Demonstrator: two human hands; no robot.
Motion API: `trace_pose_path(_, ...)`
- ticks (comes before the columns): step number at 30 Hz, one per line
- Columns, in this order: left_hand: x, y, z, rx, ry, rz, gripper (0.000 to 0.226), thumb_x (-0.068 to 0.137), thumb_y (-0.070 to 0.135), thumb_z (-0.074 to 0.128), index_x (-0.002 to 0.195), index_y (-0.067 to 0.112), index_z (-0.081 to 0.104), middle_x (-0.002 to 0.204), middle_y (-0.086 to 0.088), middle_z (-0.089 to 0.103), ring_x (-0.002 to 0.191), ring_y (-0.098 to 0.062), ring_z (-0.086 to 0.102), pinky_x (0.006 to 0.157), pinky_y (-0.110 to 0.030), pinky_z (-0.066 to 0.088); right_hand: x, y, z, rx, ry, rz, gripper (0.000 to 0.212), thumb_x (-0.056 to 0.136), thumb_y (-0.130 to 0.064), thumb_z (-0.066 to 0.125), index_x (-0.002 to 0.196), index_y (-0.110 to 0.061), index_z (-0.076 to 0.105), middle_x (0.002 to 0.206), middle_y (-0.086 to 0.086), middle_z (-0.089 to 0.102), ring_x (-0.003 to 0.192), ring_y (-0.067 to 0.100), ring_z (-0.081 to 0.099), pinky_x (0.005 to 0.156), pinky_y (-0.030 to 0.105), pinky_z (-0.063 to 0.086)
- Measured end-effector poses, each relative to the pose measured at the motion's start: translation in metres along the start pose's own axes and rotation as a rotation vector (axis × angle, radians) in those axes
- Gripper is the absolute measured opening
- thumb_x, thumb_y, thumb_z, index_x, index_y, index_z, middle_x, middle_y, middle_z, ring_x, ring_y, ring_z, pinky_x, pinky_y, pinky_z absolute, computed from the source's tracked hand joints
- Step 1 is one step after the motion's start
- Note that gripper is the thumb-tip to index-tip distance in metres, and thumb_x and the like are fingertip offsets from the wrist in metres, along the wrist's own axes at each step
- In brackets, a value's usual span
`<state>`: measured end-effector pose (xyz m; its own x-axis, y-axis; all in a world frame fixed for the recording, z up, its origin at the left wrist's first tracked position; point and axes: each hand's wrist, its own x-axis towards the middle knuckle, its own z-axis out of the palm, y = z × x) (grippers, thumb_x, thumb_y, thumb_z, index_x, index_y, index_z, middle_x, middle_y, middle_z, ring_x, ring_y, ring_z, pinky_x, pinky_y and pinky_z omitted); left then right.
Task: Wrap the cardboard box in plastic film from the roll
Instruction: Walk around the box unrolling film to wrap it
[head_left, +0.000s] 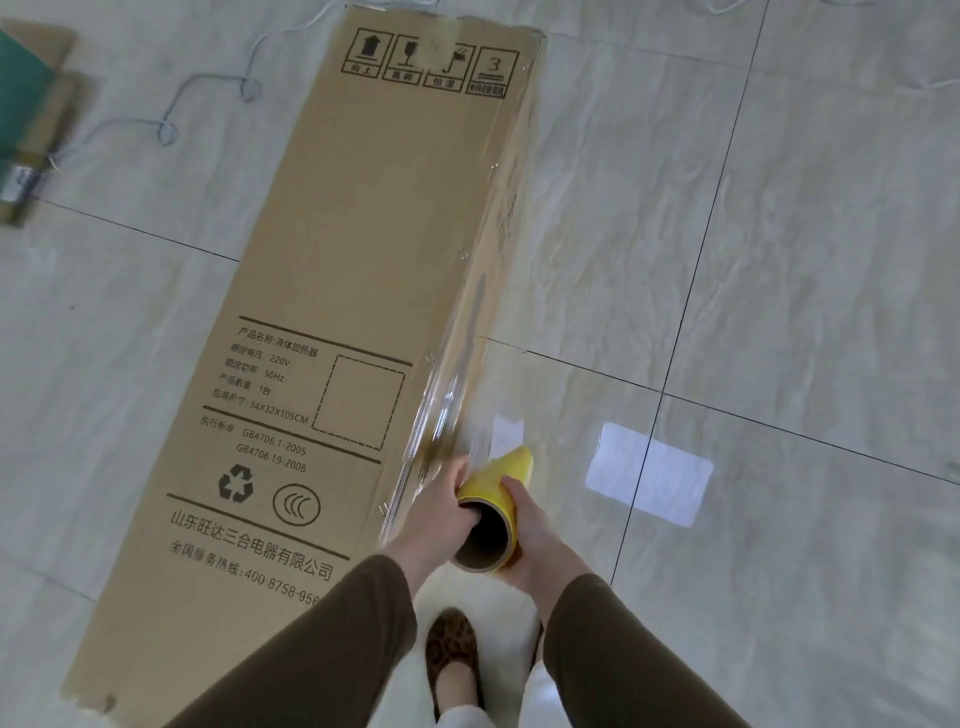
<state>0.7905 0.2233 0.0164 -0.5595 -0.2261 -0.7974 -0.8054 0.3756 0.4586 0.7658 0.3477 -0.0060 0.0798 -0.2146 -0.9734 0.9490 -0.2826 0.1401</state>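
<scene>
A long brown cardboard box (337, 270) with black print lies flat on the tiled floor, running from near left to far centre. The yellow film roll (511, 467), with a brown cardboard core, hangs beside the box's right edge near its close end. My left hand (441, 506) grips the roll's near end with fingers inside the core. My right hand (524, 525) clasps the roll from the right. A sheet of clear plastic film (462, 364) stretches from the roll along the box's right side and looks stuck to it.
Glossy marble-look floor tiles (779, 260) surround the box. A green and brown item (26, 114) lies at the far left, with a thin cable (171, 119) looping beside it. My leopard-print shoe (452, 654) stands just below the roll.
</scene>
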Motion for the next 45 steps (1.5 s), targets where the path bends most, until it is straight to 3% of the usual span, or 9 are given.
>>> trace_pose_path(6,-0.023,-0.037,0.023,-0.212,0.203,-0.18,0.038,0.083,-0.001,0.061,0.118,0.012,0.066,0.101,-0.006,0.069,0.098,-0.027,0.065,0.09,-0.038,0.052,-0.001,0.022,-0.005,0.067,0.034,0.002,0.06,0.1,-0.05,0.06,0.142,-0.009,0.049,0.13,0.029,0.063,0.113,0.049,0.065,0.071,0.062,0.062)
trace_pose_path(11,-0.033,-0.047,0.003,0.188,0.115,-0.03,0.054,0.087,-0.002,0.047,0.131,0.027,0.057,0.118,-0.005,0.067,0.105,-0.024,0.063,0.093,-0.028,0.049,-0.003,0.048,-0.013,-0.218,0.087,-0.042,0.05,0.11,-0.04,0.042,0.144,-0.003,0.048,0.125,0.025,0.066,0.087,0.039,0.071,0.051,0.046,0.063)
trace_pose_path(18,-0.06,-0.073,0.004,0.843,-0.046,0.159,0.038,0.092,0.006,0.05,0.126,0.02,0.057,0.114,-0.003,0.066,0.104,-0.023,0.064,0.085,-0.032,0.053,-0.003,0.091,-0.011,-0.437,0.036,-0.097,0.071,0.089,-0.067,0.066,0.142,-0.02,0.056,0.13,0.013,0.068,0.113,0.033,0.068,0.089,0.046,0.062)
trace_pose_path(24,-0.072,-0.104,0.001,0.363,-0.015,0.169,0.067,0.085,0.003,0.046,0.145,0.031,0.035,0.136,0.005,0.055,0.117,-0.018,0.057,0.09,-0.032,0.049,0.006,0.138,-0.025,-0.196,0.046,-0.107,0.051,0.098,-0.047,0.066,0.138,-0.017,0.056,0.12,0.017,0.068,0.103,0.038,0.071,0.06,0.042,0.064)
trace_pose_path(27,-0.09,-0.127,0.009,0.151,0.061,0.12,0.077,0.079,0.016,0.06,0.142,0.044,0.025,0.124,0.012,0.058,0.095,-0.01,0.059,0.073,-0.025,0.047,0.011,0.157,-0.032,-0.115,0.057,-0.099,0.055,0.096,-0.044,0.068,0.14,-0.014,0.052,0.123,0.02,0.065,0.107,0.042,0.068,0.065,0.047,0.064)
trace_pose_path(30,-0.102,-0.155,0.017,-0.076,0.099,0.037,0.084,0.074,0.02,0.073,0.143,0.042,0.029,0.116,0.02,0.055,0.103,-0.009,0.057,0.091,-0.03,0.048,0.016,0.173,-0.041,0.1,0.068,-0.023,0.06,0.095,-0.046,0.068,0.136,-0.006,0.052,0.126,0.025,0.066,0.112,0.045,0.067,0.086,0.057,0.062)
trace_pose_path(34,-0.117,-0.179,0.031,0.045,0.05,0.033,0.056,0.083,0.017,0.056,0.131,0.046,0.047,0.111,0.011,0.066,0.096,-0.014,0.061,0.088,-0.031,0.05,0.019,0.204,-0.052,0.247,-0.026,0.07,0.052,0.097,-0.038,0.066,0.134,-0.003,0.06,0.125,0.028,0.069,0.113,0.045,0.068,0.069,0.05,0.064)
trace_pose_path(39,-0.114,-0.183,0.023,0.371,-0.003,0.059,0.069,0.087,0.002,0.038,0.143,0.042,0.041,0.12,0.005,0.06,0.1,-0.02,0.058,0.075,-0.023,0.041,0.019,0.231,-0.063,0.139,-0.047,0.057,0.039,0.104,-0.018,0.052,0.137,0.003,0.057,0.126,0.03,0.068,0.111,0.048,0.069,0.069,0.056,0.064)
trace_pose_path(45,-0.119,-0.196,0.018,0.617,-0.17,0.134,0.06,0.087,0.001,0.041,0.138,0.033,0.039,0.131,-0.002,0.058,0.111,-0.025,0.06,0.092,-0.033,0.049,0.022,0.25,-0.066,-0.04,-0.088,0.102,0.082,0.086,-0.066,0.07,0.137,-0.003,0.057,0.13,0.024,0.069,0.115,0.043,0.069,0.095,0.059,0.058)
